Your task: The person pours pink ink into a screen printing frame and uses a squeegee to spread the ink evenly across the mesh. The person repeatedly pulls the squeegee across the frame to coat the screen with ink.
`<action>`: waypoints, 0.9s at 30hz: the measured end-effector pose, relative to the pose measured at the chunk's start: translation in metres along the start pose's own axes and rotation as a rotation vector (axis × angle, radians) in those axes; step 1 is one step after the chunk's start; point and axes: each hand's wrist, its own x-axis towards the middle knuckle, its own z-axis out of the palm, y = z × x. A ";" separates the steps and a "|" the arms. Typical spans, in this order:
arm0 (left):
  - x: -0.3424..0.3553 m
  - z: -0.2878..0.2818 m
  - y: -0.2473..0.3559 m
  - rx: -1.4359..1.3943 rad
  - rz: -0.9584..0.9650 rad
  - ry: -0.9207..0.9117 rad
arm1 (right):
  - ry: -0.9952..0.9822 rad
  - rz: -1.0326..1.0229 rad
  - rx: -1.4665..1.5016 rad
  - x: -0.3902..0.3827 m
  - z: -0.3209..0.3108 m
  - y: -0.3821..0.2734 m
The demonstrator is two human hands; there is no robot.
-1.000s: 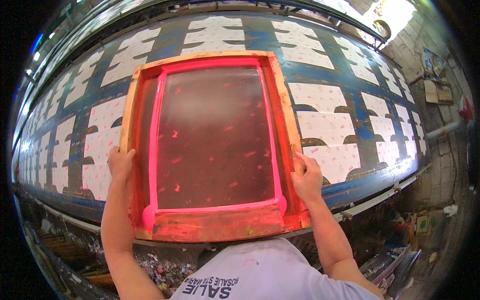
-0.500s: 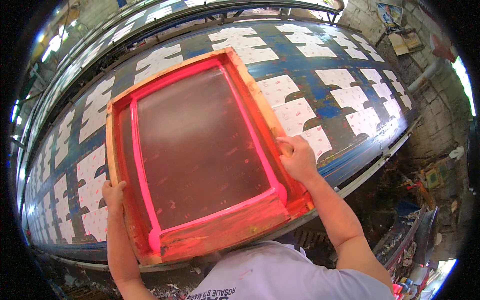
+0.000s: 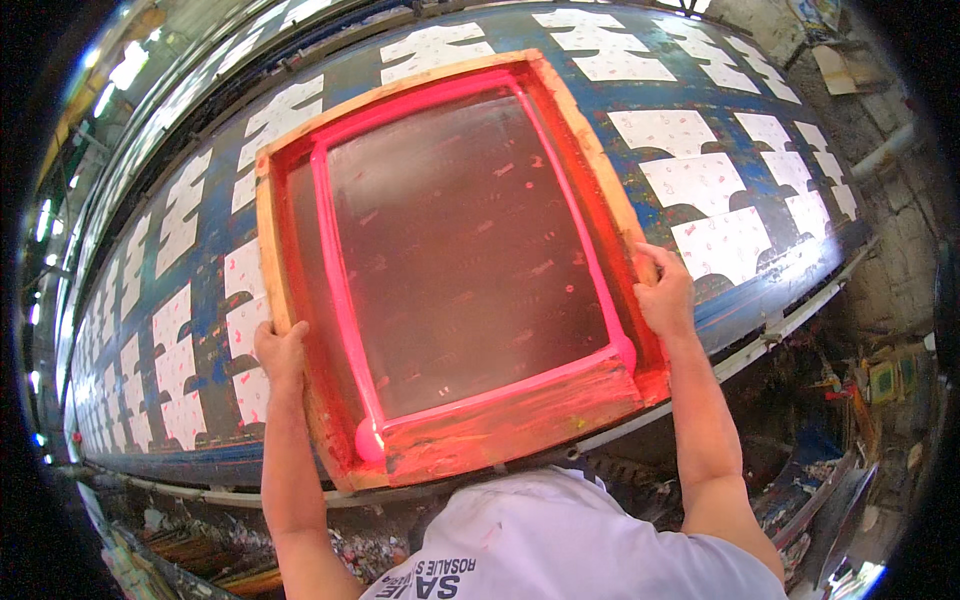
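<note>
Both of my hands grip a large wooden-framed printing screen (image 3: 470,240), its dark mesh edged with bright pink ink. My left hand (image 3: 281,350) is closed round the left frame rail. On the right rail, my right hand (image 3: 664,290) has its fingers wrapped over the wood. A red-stained wooden board (image 3: 510,425) lies across the near end of the screen, with thick pink ink at both its ends. Beneath and around the screen, the long table carries white cut fabric pieces (image 3: 695,185) with small printed figures. Whether the screen touches the table is hard to tell.
The blue-stained long table (image 3: 770,300) has a pale rail (image 3: 790,325) along its near edge. Rows of white pieces (image 3: 175,360) continue to the left. Beyond runs another long table with white pieces. Clutter (image 3: 820,500) and a block wall (image 3: 890,220) stand at the right.
The screen has moved right along the table in both hands, covering white pieces that showed beside it. Both hands keep their hold on the rails.
</note>
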 end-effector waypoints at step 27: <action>-0.051 0.059 0.063 0.184 -0.046 -0.080 | -0.704 -0.670 0.173 -0.081 -0.081 -0.027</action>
